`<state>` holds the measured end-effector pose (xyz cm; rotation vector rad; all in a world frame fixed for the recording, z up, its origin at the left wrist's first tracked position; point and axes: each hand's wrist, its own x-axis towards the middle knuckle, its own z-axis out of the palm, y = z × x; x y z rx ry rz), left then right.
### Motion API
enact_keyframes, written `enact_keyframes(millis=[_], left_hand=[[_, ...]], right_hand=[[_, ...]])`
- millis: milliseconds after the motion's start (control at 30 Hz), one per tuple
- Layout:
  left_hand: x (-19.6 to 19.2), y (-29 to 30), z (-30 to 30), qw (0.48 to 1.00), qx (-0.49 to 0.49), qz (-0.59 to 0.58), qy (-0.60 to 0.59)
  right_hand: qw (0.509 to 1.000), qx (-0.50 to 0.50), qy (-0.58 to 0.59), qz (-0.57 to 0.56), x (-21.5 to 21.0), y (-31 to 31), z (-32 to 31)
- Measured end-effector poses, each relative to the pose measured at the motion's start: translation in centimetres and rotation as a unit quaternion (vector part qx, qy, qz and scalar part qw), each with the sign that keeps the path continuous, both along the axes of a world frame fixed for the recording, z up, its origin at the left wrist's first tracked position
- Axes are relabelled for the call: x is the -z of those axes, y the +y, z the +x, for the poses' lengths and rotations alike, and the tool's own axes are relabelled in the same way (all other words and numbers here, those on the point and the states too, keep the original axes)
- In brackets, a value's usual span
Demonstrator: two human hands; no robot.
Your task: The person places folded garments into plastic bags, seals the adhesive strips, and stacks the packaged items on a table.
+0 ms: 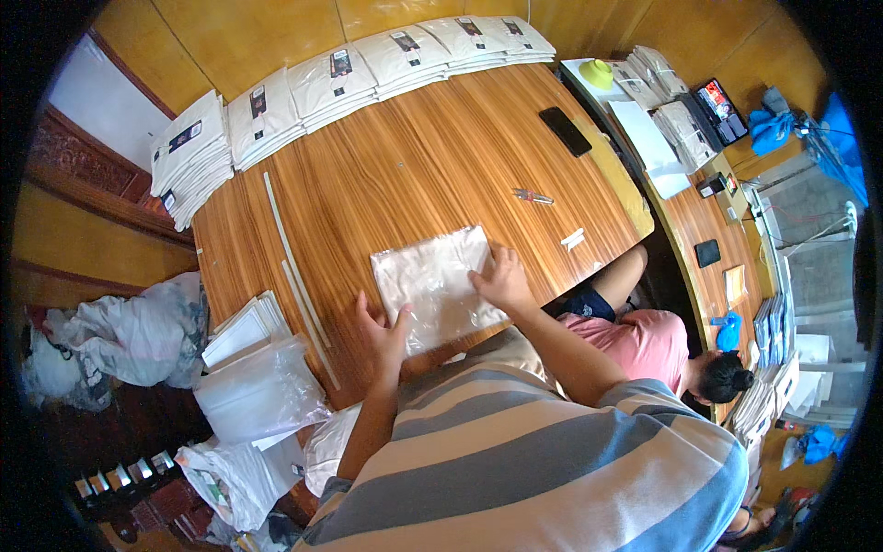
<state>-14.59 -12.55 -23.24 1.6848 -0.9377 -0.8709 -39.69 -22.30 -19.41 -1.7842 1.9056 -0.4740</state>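
A flat, folded white garment in a clear plastic bag (434,287) lies on the wood-grain table (368,184) in front of me. At its left edge is my left hand (380,333), fingers spread on the table side and the thumb touching the plastic. My right hand (503,279) grips the bag's right edge, its thumb on top and its fingers curled; the fingertips are partly hidden. Beyond it lie small thread snips (533,196) and short white strips (572,240).
Stacks of bagged white garments (333,78) line the table's far edge. A black phone (565,132) lies at the far right. Long pale strips (287,239) and clear plastic bags (262,391) are on the left. A person in pink (635,345) sits close on my right.
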Motion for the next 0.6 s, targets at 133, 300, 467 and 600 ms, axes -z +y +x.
enact_keyframes(millis=[133,300,467,600], left_hand=[[-4.9,0.6,2.2,0.932,0.122,0.176,0.293],[-5.7,-1.1,1.4,0.978,0.175,0.017,0.108],[-21.9,-5.3,-3.1,0.886,0.241,-0.268,-0.292],[-20.5,-10.2,-9.3,0.715,0.36,-0.347,-0.488]], right_hand=[[0.997,0.001,-0.069,0.018,1.4,1.5,-1.5],[0.976,0.006,-0.215,0.014,-1.5,0.5,-0.8],[0.669,-0.038,-0.672,0.314,-14.3,-4.5,-3.5],[0.768,0.009,-0.622,0.154,-16.9,-8.6,-6.2]])
